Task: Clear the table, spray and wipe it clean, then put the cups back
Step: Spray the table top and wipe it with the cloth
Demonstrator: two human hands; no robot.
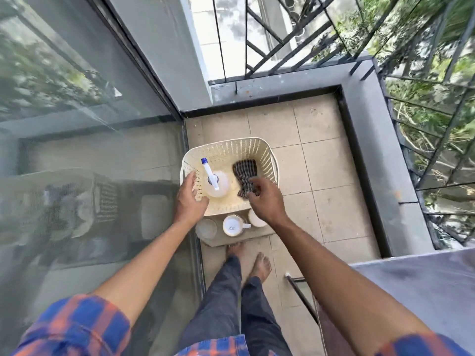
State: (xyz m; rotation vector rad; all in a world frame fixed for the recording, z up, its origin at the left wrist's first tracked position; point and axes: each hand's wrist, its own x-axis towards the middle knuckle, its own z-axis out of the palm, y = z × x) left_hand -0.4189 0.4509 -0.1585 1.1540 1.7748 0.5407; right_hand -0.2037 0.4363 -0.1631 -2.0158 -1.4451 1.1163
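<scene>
One cream basket (231, 143) stands on the tiled floor (321, 176) beside a glass door (90, 124). In it are two things: one bottle (219, 187) with a blue-tipped sprayer on the left, and one dark checked cloth (244, 170) on the right. The left hand (189, 201) hovers over the basket's near left rim, just beside the bottle, fingers spread wide and holding nothing. The right hand (267, 201) is at the near end of the cloth with its fingers curled down onto it; I cannot tell whether they pinch it. Just near of the basket, three cups stand in a row on a tan board (231, 242): left cup (207, 228), middle cup (233, 225) with a handle, and right cup (254, 219), half hidden by the right wrist. One grey table (416, 291) is near right, well apart from the cups. Two bare feet stand near the board.
</scene>
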